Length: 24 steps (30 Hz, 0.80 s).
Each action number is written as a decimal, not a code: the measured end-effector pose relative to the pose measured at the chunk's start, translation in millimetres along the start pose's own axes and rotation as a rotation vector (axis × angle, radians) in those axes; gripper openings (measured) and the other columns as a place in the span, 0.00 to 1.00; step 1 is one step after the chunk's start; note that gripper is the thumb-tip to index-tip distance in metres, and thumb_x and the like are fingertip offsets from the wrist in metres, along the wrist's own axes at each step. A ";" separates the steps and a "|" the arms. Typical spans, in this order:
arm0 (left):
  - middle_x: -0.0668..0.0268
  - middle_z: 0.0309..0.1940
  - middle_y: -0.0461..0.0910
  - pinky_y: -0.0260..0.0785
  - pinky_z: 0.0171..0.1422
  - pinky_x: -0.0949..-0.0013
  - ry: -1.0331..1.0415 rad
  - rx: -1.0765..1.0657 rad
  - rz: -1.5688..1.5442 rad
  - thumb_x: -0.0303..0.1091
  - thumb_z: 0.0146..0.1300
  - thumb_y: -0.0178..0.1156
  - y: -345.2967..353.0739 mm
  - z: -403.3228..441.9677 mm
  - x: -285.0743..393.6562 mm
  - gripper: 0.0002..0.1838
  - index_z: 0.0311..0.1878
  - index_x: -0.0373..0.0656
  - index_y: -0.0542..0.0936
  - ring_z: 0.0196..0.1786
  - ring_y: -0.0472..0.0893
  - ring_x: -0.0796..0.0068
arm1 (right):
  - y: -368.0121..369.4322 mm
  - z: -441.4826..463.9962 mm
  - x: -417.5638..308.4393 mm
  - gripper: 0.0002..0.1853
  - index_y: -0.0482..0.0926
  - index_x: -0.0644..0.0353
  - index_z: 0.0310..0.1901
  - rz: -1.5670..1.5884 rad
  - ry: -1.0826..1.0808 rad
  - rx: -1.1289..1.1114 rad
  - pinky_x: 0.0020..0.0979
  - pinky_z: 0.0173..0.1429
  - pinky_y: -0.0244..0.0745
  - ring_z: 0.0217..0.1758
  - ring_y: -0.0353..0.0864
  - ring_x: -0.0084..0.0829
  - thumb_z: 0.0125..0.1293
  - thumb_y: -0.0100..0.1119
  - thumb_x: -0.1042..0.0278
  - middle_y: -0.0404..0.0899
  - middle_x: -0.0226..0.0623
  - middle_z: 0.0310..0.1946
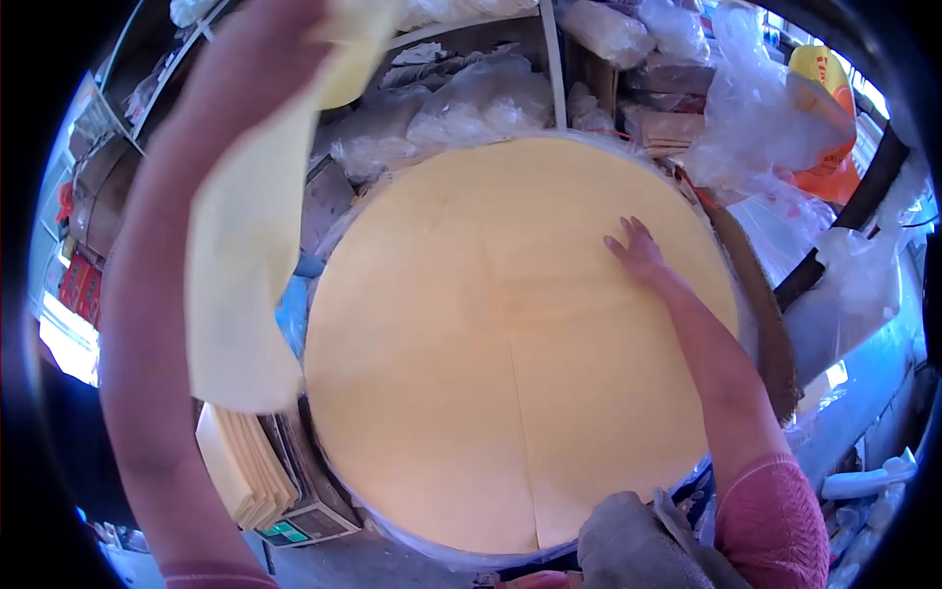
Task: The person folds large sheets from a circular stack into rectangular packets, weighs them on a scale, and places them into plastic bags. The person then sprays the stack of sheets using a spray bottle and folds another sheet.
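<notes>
My left hand [285, 34], blurred at the top left, is raised and closed on a pale yellow sheet [245, 285]. The sheet is limp, perhaps cloth or thin foam, and hangs down beside my left forearm. Its upper end is smeared by motion. My right hand [640, 253] rests open, fingers spread, on the right half of a large round pale yellow surface [422, 393]. A straight seam or sheet edge runs from near its middle down to the front rim. Faint creases show around the centre.
Folded pale yellow sheets [250, 471] are stacked at the lower left beside a dark box [319, 481]. Plastic-wrapped bundles [481, 98] fill shelves behind the round surface. Clear plastic bags [756, 108] and an orange bag [834, 167] hang at the right, near a dark bar [873, 191].
</notes>
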<state>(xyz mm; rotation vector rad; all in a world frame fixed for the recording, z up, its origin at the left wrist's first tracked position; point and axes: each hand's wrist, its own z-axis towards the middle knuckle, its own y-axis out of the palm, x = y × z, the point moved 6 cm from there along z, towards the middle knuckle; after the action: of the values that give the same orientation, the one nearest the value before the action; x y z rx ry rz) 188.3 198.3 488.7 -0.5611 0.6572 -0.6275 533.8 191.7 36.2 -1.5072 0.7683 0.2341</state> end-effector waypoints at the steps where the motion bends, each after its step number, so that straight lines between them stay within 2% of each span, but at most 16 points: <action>1: 0.60 0.26 0.81 0.73 0.36 0.61 0.003 -0.099 0.164 0.30 0.56 0.59 -6.7 -7.4 61.8 0.14 0.46 0.40 0.77 0.32 0.82 0.65 | -7.5 -6.0 -6.7 0.38 0.53 0.54 0.70 0.265 0.008 -0.038 0.51 0.73 0.43 0.75 0.47 0.36 0.66 0.44 0.39 0.50 0.39 0.72; 2: 0.60 0.30 0.82 0.74 0.34 0.57 0.095 -0.144 0.131 0.30 0.56 0.56 3.6 -30.1 104.0 0.16 0.50 0.46 0.77 0.34 0.83 0.65 | -13.4 -15.8 -15.5 0.38 0.54 0.55 0.70 0.526 0.016 -0.079 0.49 0.73 0.46 0.74 0.50 0.37 0.66 0.44 0.38 0.53 0.40 0.71; 3: 0.61 0.25 0.79 0.71 0.26 0.59 0.053 -0.335 0.234 0.31 0.57 0.53 21.8 -59.8 147.7 0.13 0.46 0.47 0.77 0.28 0.81 0.66 | -10.6 -44.2 -26.4 0.36 0.59 0.55 0.68 1.086 0.159 -0.106 0.43 0.70 0.55 0.67 0.63 0.38 0.66 0.43 0.37 0.65 0.40 0.65; 4: 0.65 0.21 0.74 0.66 0.19 0.65 0.233 -0.183 0.290 0.30 0.52 0.53 18.2 -85.2 202.2 0.10 0.39 0.46 0.76 0.23 0.78 0.69 | -22.5 -77.1 -46.6 0.37 0.59 0.55 0.68 1.380 0.034 -0.129 0.41 0.67 0.59 0.64 0.67 0.38 0.66 0.44 0.37 0.66 0.40 0.64; 5: 0.68 0.21 0.70 0.63 0.18 0.71 0.257 -0.151 0.191 0.31 0.45 0.55 28.9 -115.2 235.1 0.10 0.34 0.43 0.74 0.21 0.74 0.73 | -38.4 -112.2 -64.4 0.37 0.59 0.55 0.68 1.675 -0.101 -0.151 0.40 0.65 0.64 0.61 0.70 0.38 0.66 0.44 0.37 0.68 0.40 0.63; 6: 0.67 0.20 0.69 0.63 0.17 0.70 0.242 -0.186 0.113 0.31 0.42 0.56 37.1 -143.5 264.4 0.12 0.34 0.40 0.74 0.21 0.73 0.74 | -50.4 -137.2 -71.8 0.37 0.59 0.54 0.68 1.964 -0.244 -0.178 0.39 0.62 0.68 0.57 0.73 0.39 0.66 0.45 0.37 0.69 0.40 0.61; 7: 0.65 0.22 0.69 0.63 0.18 0.71 0.213 -0.295 0.033 0.30 0.42 0.57 53.7 -175.3 287.2 0.15 0.37 0.38 0.74 0.22 0.72 0.74 | -46.0 -149.2 -59.8 0.37 0.59 0.54 0.68 1.937 -0.217 -0.149 0.39 0.61 0.69 0.56 0.74 0.39 0.66 0.44 0.37 0.69 0.39 0.61; 9: 0.64 0.27 0.71 0.66 0.21 0.71 0.106 -0.329 -0.064 0.28 0.41 0.58 79.0 -233.2 322.5 0.19 0.41 0.38 0.73 0.27 0.74 0.72 | -28.3 -162.0 -13.8 0.36 0.60 0.54 0.67 1.890 -0.171 -0.087 0.39 0.58 0.71 0.54 0.75 0.38 0.66 0.44 0.36 0.70 0.39 0.60; 12: 0.58 0.43 0.74 0.73 0.36 0.64 -0.019 -0.494 -0.236 0.27 0.44 0.59 109.3 -309.3 358.3 0.25 0.51 0.37 0.71 0.42 0.77 0.64 | -17.7 -189.3 46.8 0.35 0.61 0.54 0.66 1.830 -0.082 0.008 0.39 0.55 0.74 0.52 0.77 0.37 0.66 0.44 0.37 0.72 0.39 0.58; 15: 0.56 0.60 0.67 0.67 0.58 0.52 -0.062 -0.619 -0.379 0.26 0.47 0.59 110.3 -346.7 357.8 0.33 0.61 0.38 0.66 0.61 0.70 0.58 | -35.9 -222.8 68.6 0.30 0.65 0.55 0.64 1.814 0.057 0.071 0.37 0.50 0.77 0.50 0.78 0.36 0.67 0.48 0.44 0.73 0.38 0.56; 17: 0.57 0.69 0.57 0.51 0.70 0.47 -0.150 -0.740 -0.377 0.26 0.50 0.58 109.0 -354.7 326.6 0.38 0.68 0.42 0.60 0.70 0.58 0.56 | -57.9 -243.3 99.3 0.26 0.66 0.56 0.62 1.376 0.306 0.427 0.37 0.54 0.75 0.52 0.77 0.39 0.65 0.52 0.56 0.73 0.40 0.55; 18: 0.58 0.70 0.55 0.47 0.72 0.46 -0.181 -0.754 -0.341 0.26 0.48 0.59 115.1 -362.8 307.2 0.41 0.69 0.45 0.58 0.72 0.54 0.57 | -68.2 -254.8 109.8 0.24 0.67 0.56 0.61 1.145 0.421 0.585 0.38 0.55 0.74 0.53 0.77 0.40 0.63 0.54 0.62 0.73 0.41 0.55; 20: 0.60 0.71 0.53 0.46 0.73 0.45 -0.189 -0.796 -0.226 0.26 0.47 0.59 137.0 -386.8 269.9 0.43 0.70 0.46 0.56 0.73 0.53 0.58 | -99.7 -283.7 90.3 0.30 0.66 0.56 0.63 0.429 0.134 0.773 0.37 0.61 0.69 0.58 0.73 0.43 0.56 0.56 0.70 0.71 0.44 0.58; 21: 0.59 0.69 0.57 0.49 0.71 0.43 -0.263 -0.776 -0.269 0.23 0.48 0.57 143.3 -396.5 254.5 0.39 0.68 0.44 0.60 0.72 0.57 0.58 | -109.2 -302.0 72.5 0.33 0.65 0.55 0.64 0.065 -0.011 0.831 0.36 0.63 0.67 0.60 0.71 0.45 0.52 0.57 0.74 0.70 0.45 0.59; 23: 0.58 0.67 0.61 0.53 0.70 0.46 -0.200 -0.748 -0.259 0.22 0.49 0.55 154.8 -408.3 231.5 0.35 0.65 0.44 0.64 0.69 0.61 0.57 | -81.5 -328.1 16.3 0.39 0.62 0.55 0.66 0.110 -0.260 0.412 0.39 0.71 0.55 0.68 0.60 0.48 0.45 0.57 0.75 0.63 0.46 0.64; 24: 0.57 0.66 0.63 0.55 0.69 0.47 -0.171 -0.737 -0.253 0.21 0.49 0.54 159.0 -414.3 225.6 0.33 0.64 0.43 0.65 0.68 0.63 0.57 | -57.0 -340.2 -4.5 0.40 0.62 0.54 0.66 -0.022 -0.424 0.241 0.44 0.72 0.52 0.70 0.56 0.46 0.45 0.57 0.73 0.60 0.45 0.66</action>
<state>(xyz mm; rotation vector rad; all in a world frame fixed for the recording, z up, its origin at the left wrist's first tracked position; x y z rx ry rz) 94.9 39.1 26.4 -1.3850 0.6524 -0.5530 459.0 -133.6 123.9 -1.1824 0.4223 0.4139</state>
